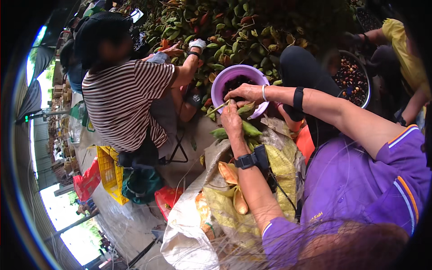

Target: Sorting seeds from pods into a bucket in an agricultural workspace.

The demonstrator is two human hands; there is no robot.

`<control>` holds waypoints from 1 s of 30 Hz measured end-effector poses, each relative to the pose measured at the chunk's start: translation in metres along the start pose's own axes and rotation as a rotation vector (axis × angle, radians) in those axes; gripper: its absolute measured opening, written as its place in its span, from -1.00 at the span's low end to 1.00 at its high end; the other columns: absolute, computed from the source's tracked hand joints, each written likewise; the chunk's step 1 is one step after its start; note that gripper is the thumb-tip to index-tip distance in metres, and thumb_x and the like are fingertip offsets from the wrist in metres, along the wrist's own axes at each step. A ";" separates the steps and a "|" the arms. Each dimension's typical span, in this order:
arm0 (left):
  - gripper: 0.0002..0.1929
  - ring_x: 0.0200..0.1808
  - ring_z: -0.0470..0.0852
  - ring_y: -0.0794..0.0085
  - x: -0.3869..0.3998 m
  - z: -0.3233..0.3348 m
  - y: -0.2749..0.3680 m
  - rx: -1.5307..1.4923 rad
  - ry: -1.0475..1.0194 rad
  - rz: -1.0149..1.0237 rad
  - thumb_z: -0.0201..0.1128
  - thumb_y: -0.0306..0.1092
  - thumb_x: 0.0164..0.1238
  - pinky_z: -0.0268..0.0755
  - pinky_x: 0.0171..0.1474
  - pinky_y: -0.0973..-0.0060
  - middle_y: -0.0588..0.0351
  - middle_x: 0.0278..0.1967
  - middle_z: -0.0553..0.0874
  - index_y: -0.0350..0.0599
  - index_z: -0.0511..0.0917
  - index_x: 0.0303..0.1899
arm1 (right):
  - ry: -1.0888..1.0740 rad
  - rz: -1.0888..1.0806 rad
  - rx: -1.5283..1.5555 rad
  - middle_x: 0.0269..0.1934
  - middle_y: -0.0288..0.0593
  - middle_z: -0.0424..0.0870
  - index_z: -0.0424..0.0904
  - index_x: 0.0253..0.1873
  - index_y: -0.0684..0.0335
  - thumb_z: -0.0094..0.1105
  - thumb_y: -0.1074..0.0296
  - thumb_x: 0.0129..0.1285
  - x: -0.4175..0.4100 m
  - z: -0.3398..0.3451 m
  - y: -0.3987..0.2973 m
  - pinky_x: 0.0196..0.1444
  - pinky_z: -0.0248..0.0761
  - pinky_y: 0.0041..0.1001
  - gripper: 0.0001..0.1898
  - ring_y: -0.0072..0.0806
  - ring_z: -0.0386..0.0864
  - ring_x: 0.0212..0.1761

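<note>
My left hand, with a black watch on its wrist, grips a cluster of green seed pods on a stem, beside the rim of a purple plastic basin. Close above its fingertips, my right hand, with a silver bangle, reaches over the basin with bent fingers at an opened pod; whether they grip it is unclear. Dark contents lie in the basin. Empty orange-lined pod halves rest on a yellow woven sack below my left forearm.
A large heap of green and reddish pods lies beyond the basin. A person in a striped shirt works at the left. A metal basin of dark seeds and another person's forearm are at the right. A yellow crate stands lower left.
</note>
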State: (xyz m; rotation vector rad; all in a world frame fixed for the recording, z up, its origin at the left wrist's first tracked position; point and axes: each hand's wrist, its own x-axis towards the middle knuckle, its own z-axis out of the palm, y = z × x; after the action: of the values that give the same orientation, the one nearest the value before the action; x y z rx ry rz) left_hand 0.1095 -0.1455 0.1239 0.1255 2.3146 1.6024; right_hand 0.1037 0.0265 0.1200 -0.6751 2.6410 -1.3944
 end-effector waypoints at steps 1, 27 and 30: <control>-0.55 -0.35 0.51 0.55 0.002 0.000 -0.005 -0.005 0.006 0.013 0.10 -0.02 0.48 0.35 -0.25 0.49 0.17 -0.43 0.67 -0.30 0.69 -0.28 | -0.018 0.028 -0.013 0.01 0.07 0.65 0.46 0.22 0.19 0.27 0.30 0.20 0.001 0.000 0.001 0.08 0.45 -0.16 -0.52 0.04 0.60 0.03; -0.66 -0.24 0.67 0.41 0.011 -0.023 -0.028 -1.191 -0.065 -0.443 0.21 -0.08 0.41 0.54 -0.19 0.50 0.18 -0.18 0.69 -0.10 0.54 0.03 | 0.034 -0.189 0.300 -0.11 -0.06 0.62 0.41 0.24 0.18 0.09 0.48 0.21 0.040 -0.022 -0.047 0.03 0.47 -0.38 -0.55 -0.32 0.59 -0.04; -0.62 -0.23 0.62 0.50 0.001 -0.014 -0.010 -1.111 -0.092 -0.359 0.22 0.00 0.39 0.49 -0.21 0.51 0.25 -0.13 0.65 -0.02 0.53 0.06 | -0.038 0.045 0.569 -0.19 -0.13 0.60 0.43 0.15 0.25 0.02 0.47 0.24 0.045 -0.022 -0.031 -0.03 0.45 -0.43 -0.64 -0.42 0.56 -0.10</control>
State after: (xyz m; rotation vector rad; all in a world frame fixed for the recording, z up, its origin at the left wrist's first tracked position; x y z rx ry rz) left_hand 0.1055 -0.1618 0.1194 -0.4297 1.0196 2.3068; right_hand 0.0682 0.0096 0.1638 -0.5520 2.0470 -1.9607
